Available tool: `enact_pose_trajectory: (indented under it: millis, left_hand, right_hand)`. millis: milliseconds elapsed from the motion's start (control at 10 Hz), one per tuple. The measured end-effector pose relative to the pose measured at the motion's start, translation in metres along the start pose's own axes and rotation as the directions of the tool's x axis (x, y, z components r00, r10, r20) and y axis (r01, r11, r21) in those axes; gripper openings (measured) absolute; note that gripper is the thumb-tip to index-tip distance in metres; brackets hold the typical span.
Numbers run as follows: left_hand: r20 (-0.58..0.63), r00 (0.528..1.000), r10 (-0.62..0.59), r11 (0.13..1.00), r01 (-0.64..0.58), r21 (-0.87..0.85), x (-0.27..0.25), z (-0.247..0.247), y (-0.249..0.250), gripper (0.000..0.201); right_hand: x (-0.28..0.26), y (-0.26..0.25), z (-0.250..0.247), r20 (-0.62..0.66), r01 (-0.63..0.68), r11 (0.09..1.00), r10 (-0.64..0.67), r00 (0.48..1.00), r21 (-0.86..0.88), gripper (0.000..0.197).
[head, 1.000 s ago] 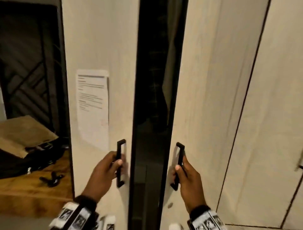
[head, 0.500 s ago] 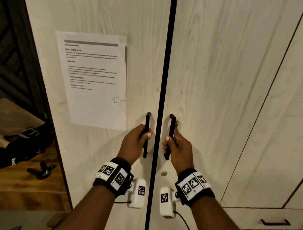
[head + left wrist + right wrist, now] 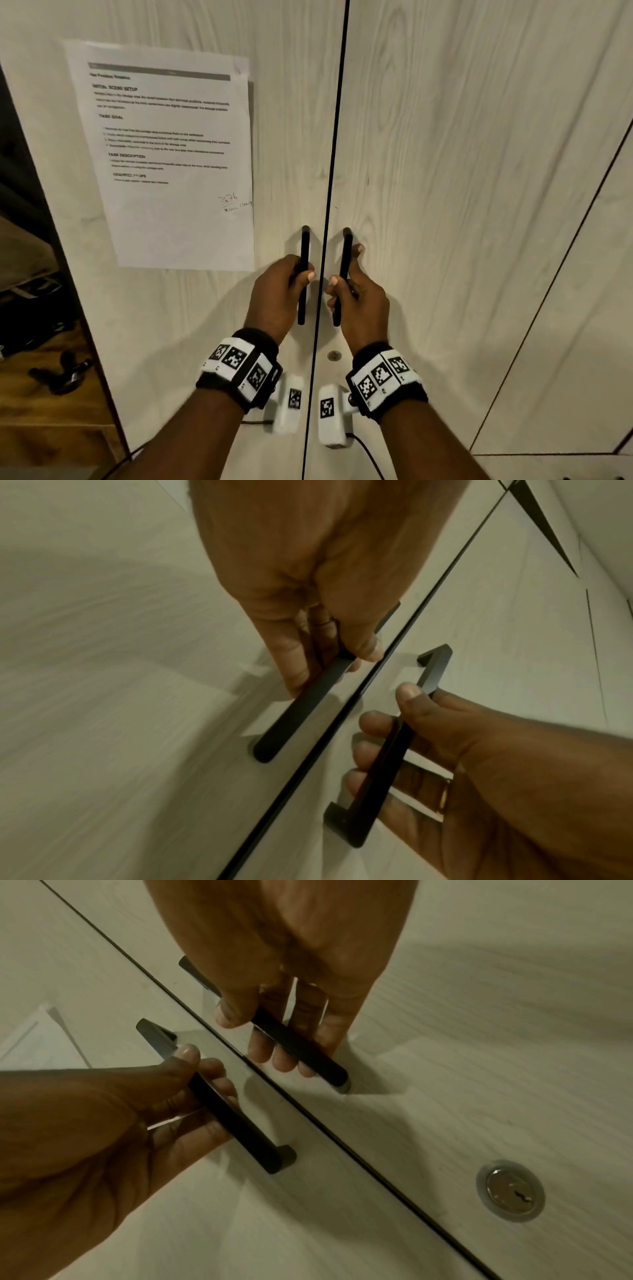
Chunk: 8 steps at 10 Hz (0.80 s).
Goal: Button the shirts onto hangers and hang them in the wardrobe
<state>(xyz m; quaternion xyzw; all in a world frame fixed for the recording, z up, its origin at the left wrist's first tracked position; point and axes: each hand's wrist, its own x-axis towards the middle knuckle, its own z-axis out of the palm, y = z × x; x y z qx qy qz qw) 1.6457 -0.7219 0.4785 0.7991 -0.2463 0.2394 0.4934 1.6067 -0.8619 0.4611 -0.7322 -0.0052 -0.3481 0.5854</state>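
Observation:
The wardrobe's two pale wood-grain doors, left (image 3: 291, 102) and right (image 3: 479, 171), stand together with only a thin dark seam between them. My left hand (image 3: 281, 294) grips the black bar handle (image 3: 304, 246) of the left door, fingers curled behind it and thumb in front. My right hand (image 3: 359, 301) grips the right door's black handle (image 3: 346, 246) the same way. The left wrist view shows the left hand (image 3: 308, 588) on its handle (image 3: 298, 712). The right wrist view shows the right hand (image 3: 291, 947) on its handle (image 3: 308, 1053). No shirt or hanger is in view.
A printed sheet of paper (image 3: 171, 154) is stuck on the left door. A round keyhole (image 3: 334, 355) sits below the right handle. Left of the wardrobe is a wooden surface (image 3: 51, 428) with dark items. Another pale door (image 3: 599, 308) adjoins on the right.
A second ago a wide dark gap showed between the doors; both doors have swung together and the gap is now a thin seam. Both hands kept hold of the handles and came close together.

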Motion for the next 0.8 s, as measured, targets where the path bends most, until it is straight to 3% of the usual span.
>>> enact_pose_trajectory:
  millis: [300,400,500,600,700,800]
  left_hand:
    - [-0.016,1.000,0.018,0.998,-0.017,0.055,-0.002,0.004,0.000,0.010]
    - [-0.004,1.000,-0.018,0.998,0.019,0.064,-0.002,0.004,0.008,0.010]
    - [0.046,0.990,-0.131,0.988,0.127,0.084,-0.004,0.008,0.016,0.014]
    - [0.156,0.959,-0.237,0.950,0.194,0.246,-0.010,0.012,0.019,0.048]
    - [0.165,0.956,-0.242,0.913,0.167,0.373,-0.022,0.004,0.032,0.063]
    - [0.173,0.950,-0.260,0.904,0.177,0.388,-0.070,-0.011,0.038,0.072]
  right_hand:
    - [0.006,0.008,0.002,0.020,0.034,0.989,-0.032,0.999,-0.143,0.066]
    - [0.001,-0.003,-0.005,0.083,0.031,0.966,-0.010,0.996,-0.257,0.071]
    - [-0.009,-0.012,-0.013,0.218,0.025,0.947,0.048,0.975,-0.319,0.079]
    - [-0.008,-0.020,-0.026,0.391,0.030,0.948,0.102,0.915,-0.317,0.089]
    - [-0.012,-0.030,-0.042,0.451,0.007,0.935,0.164,0.877,-0.354,0.090]
    - [-0.046,-0.026,-0.064,0.422,-0.131,0.932,0.274,0.864,-0.337,0.073]
